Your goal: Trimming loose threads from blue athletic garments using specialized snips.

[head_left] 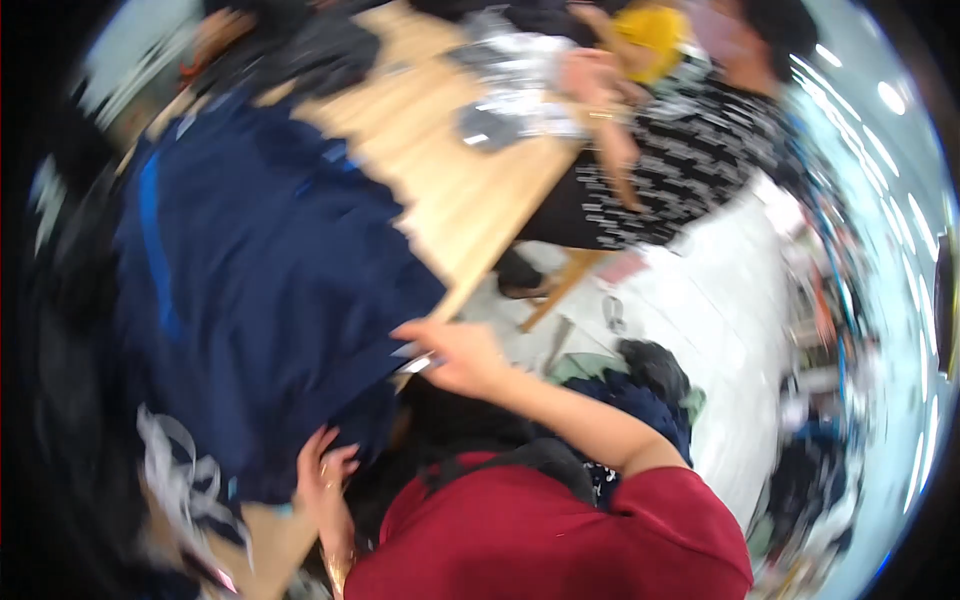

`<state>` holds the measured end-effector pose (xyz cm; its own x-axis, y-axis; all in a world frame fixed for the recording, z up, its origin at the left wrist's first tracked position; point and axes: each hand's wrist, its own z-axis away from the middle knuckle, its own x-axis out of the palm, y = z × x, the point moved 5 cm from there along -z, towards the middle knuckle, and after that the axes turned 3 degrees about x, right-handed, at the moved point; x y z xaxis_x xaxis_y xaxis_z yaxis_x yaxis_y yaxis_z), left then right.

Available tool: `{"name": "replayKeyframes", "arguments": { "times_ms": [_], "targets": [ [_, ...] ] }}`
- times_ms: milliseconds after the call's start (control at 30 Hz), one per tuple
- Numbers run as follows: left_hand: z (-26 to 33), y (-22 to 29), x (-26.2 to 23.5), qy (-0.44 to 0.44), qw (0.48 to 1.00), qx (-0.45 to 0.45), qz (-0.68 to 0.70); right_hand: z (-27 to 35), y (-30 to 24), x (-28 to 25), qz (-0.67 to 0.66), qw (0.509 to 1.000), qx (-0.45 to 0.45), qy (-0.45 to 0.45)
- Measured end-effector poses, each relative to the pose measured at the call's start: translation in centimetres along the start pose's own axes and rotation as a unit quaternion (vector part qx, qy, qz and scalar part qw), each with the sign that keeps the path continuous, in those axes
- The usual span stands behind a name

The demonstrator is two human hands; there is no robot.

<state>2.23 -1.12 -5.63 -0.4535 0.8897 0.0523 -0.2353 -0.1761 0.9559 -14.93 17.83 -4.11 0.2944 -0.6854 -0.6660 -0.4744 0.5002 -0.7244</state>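
A dark navy garment point(270, 270) with a bright blue stripe lies spread over the left part of the wooden table. My right hand point(460, 357) is closed at the garment's right edge. Blurred metal blades, like those of small thread snips point(416, 364), stick out of it toward the cloth. By the near edge of the garment is my left hand point(325, 485), its fingers apart and holding nothing that I can see. Blur hides whether its fingertips touch the cloth.
The wooden table point(440, 200) runs away from me. Clear plastic packs point(520, 80) and dark cloth lie farther along it. Across its right side stands a person in patterned black clothes point(690, 160). White ribbons point(180, 455) hang at lower left. A cloth pile point(640, 390) sits at my right.
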Motion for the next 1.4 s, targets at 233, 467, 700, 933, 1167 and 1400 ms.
{"name": "replayKeyframes", "arguments": {
  "times_ms": [233, 467, 700, 933, 1167, 1400],
  "targets": [
    [-0.5, 2.4, 0.6, -0.105, 0.972, -0.028, -0.209, -0.9, 4.0, -2.6, -0.114, 0.991, 0.068, 0.000],
    [-0.5, 9.1, 1.2, 0.041, 0.692, 0.376, -0.615, -6.1, 14.4, -2.3, 0.083, 0.954, 0.181, 0.223],
    [-1.5, 9.4, 0.6, 0.004, 0.596, 0.442, -0.671, -9.0, 16.4, -0.9, 0.196, 0.929, 0.164, 0.268],
    [-5.1, 10.2, -6.1, 0.177, 0.886, 0.202, -0.378, -6.1, 0.5, -4.2, -0.211, 0.945, -0.091, 0.232],
    [-1.2, 17.0, 1.8, 0.106, 0.962, 0.234, -0.090, -6.7, -12.0, 7.0, -0.050, 0.952, -0.054, -0.296],
    [6.2, 18.8, 8.0, -0.351, 0.918, 0.145, -0.118, -5.8, -16.1, 1.2, -0.196, 0.904, -0.378, 0.019]
  ]
}}
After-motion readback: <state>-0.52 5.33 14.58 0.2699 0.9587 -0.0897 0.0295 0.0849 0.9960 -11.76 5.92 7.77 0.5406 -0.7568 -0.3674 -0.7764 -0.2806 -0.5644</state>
